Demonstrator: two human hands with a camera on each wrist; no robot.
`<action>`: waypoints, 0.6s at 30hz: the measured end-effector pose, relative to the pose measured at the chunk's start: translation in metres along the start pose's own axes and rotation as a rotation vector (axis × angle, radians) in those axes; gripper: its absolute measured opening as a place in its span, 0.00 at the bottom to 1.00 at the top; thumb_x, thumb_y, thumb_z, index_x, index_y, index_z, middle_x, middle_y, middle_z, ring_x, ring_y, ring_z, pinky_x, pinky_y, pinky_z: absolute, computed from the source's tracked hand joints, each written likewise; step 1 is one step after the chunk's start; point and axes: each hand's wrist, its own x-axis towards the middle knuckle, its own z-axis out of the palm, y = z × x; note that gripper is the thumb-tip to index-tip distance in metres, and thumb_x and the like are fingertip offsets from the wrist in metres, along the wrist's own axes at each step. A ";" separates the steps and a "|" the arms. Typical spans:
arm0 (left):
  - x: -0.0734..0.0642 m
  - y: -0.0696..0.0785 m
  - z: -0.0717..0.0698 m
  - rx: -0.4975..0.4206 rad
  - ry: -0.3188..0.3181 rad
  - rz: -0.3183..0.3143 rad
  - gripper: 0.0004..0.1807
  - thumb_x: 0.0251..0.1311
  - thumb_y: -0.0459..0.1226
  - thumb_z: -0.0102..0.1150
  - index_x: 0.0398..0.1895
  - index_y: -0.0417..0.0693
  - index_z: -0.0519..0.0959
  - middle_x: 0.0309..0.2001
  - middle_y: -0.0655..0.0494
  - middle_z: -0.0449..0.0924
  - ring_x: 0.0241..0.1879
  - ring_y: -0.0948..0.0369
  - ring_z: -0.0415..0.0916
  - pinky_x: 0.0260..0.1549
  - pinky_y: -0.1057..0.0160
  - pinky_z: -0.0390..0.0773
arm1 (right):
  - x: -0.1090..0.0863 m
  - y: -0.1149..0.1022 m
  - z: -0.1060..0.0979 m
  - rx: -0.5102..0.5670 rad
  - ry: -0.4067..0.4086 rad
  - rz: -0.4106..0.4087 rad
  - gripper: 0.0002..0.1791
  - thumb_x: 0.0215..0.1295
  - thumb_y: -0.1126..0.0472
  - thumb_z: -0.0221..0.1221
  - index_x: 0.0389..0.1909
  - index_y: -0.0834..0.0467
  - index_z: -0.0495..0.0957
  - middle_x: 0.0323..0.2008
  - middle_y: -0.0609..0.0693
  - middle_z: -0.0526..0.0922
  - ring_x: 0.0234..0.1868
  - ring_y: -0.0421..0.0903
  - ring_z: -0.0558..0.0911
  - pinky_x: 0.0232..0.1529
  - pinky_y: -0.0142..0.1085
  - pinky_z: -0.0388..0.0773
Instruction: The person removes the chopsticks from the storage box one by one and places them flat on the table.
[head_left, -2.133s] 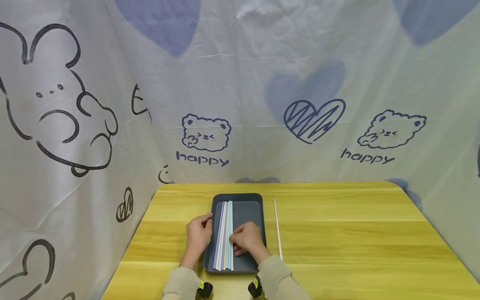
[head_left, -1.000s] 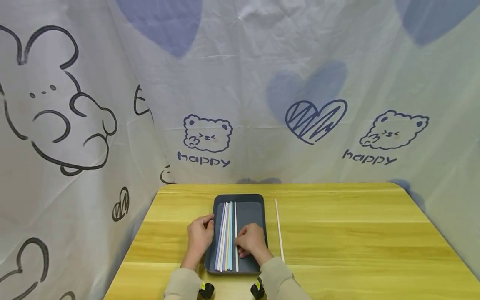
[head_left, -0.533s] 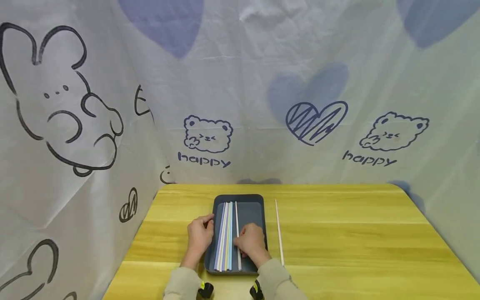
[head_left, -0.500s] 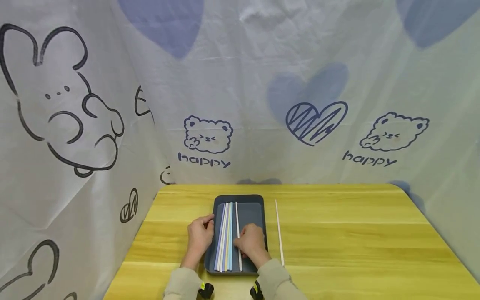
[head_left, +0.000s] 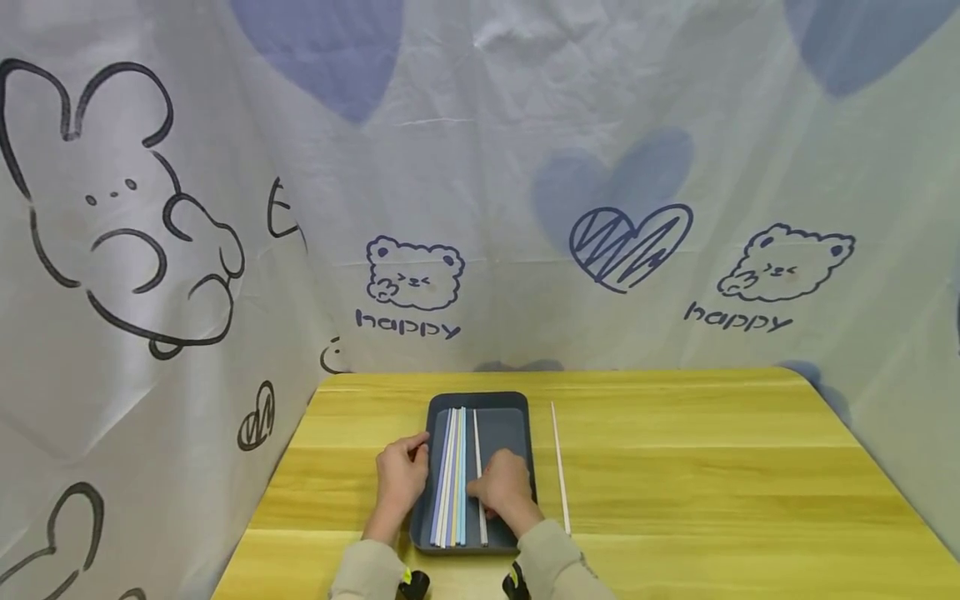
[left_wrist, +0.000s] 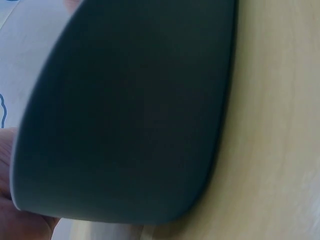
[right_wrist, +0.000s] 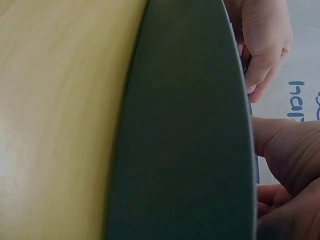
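In the head view, a dark grey tray lies lengthwise on the table. My left hand grips its left rim with thumb and forefinger. Several thin chopsticks, purple, white, yellow and light blue, lie side by side in the tray's left half. Just right of that row, my right hand pinches a single white chopstick near its middle. The hand covers part of this stick. Both wrist views are mostly filled by the tray's outer wall, which hides the chopsticks there.
Another pale chopstick lies on the wood-grain table to the right of the tray. A white printed cloth hangs behind the table and along its sides. Black wrist cameras sit below the sleeves.
The white chopstick has moved right, away from the row it lay against, and tilted slightly. My right hand moved right with it. My left hand has kept its place on the tray rim.
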 end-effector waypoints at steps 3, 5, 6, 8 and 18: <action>0.001 -0.003 -0.003 0.004 0.002 0.005 0.12 0.68 0.26 0.61 0.52 0.33 0.88 0.50 0.37 0.89 0.47 0.46 0.88 0.42 0.54 0.88 | 0.002 -0.002 0.000 0.039 -0.037 -0.001 0.22 0.50 0.67 0.70 0.05 0.54 0.71 0.02 0.44 0.70 0.04 0.41 0.75 0.10 0.34 0.74; 0.001 -0.003 -0.002 0.005 0.002 0.015 0.13 0.68 0.26 0.61 0.52 0.33 0.88 0.49 0.36 0.89 0.47 0.46 0.88 0.41 0.54 0.88 | 0.003 -0.003 -0.005 0.064 -0.058 0.003 0.23 0.51 0.67 0.69 0.04 0.52 0.69 0.03 0.43 0.69 0.05 0.41 0.76 0.11 0.34 0.75; 0.001 -0.003 -0.001 0.006 0.004 0.017 0.13 0.68 0.26 0.61 0.52 0.33 0.88 0.49 0.36 0.89 0.47 0.46 0.88 0.41 0.55 0.88 | 0.004 -0.005 -0.007 0.074 -0.067 0.005 0.24 0.51 0.66 0.68 0.04 0.52 0.68 0.03 0.43 0.69 0.05 0.41 0.76 0.11 0.34 0.76; 0.002 -0.004 -0.001 0.008 0.013 0.013 0.12 0.68 0.26 0.61 0.51 0.34 0.88 0.49 0.37 0.90 0.46 0.47 0.89 0.41 0.55 0.88 | 0.005 -0.007 -0.012 0.095 -0.082 0.002 0.24 0.52 0.66 0.68 0.04 0.51 0.68 0.03 0.43 0.69 0.06 0.41 0.76 0.13 0.36 0.78; 0.000 -0.006 0.000 0.010 0.016 0.026 0.12 0.68 0.27 0.62 0.51 0.34 0.88 0.49 0.37 0.90 0.46 0.47 0.89 0.40 0.56 0.87 | 0.006 -0.016 -0.034 0.220 -0.074 0.050 0.14 0.53 0.65 0.68 0.15 0.56 0.74 0.11 0.49 0.77 0.07 0.39 0.75 0.23 0.48 0.86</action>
